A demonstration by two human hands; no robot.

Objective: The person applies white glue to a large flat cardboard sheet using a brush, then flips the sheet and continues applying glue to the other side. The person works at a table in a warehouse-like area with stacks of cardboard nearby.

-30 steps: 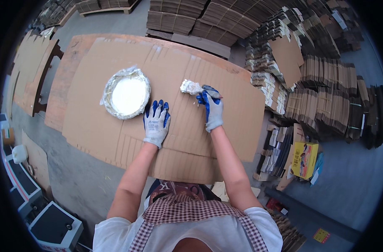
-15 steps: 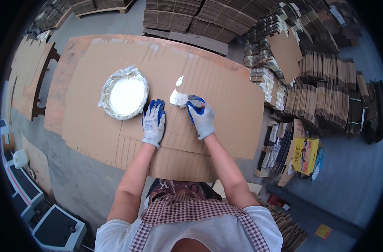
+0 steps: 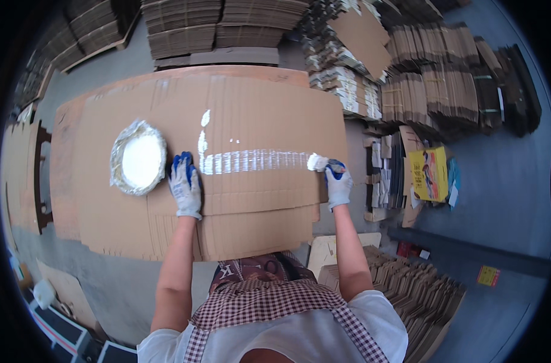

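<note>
A large flat cardboard sheet (image 3: 257, 115) lies on a stack in front of me. My left hand (image 3: 184, 184), in a grey and blue glove, presses flat on the sheet beside a foil-lined bowl (image 3: 138, 157) of white paste. My right hand (image 3: 336, 180), gloved the same way, grips a white paste-soaked brush (image 3: 317, 161) at the sheet's right edge. A wet white paste streak (image 3: 254, 161) runs across the cardboard from near my left hand to the brush, with a shorter vertical smear (image 3: 203, 130) above its left end.
Stacks of folded cardboard (image 3: 445, 91) fill the right and far side. More bundles (image 3: 215, 27) sit on pallets behind the sheet. A yellow printed box (image 3: 430, 174) lies on the floor at right. Flattened pieces (image 3: 396, 284) are piled by my right side.
My right hand has swept the brush from beside my left hand to the sheet's right edge, leaving a long white streak. The left hand stayed pressed down.
</note>
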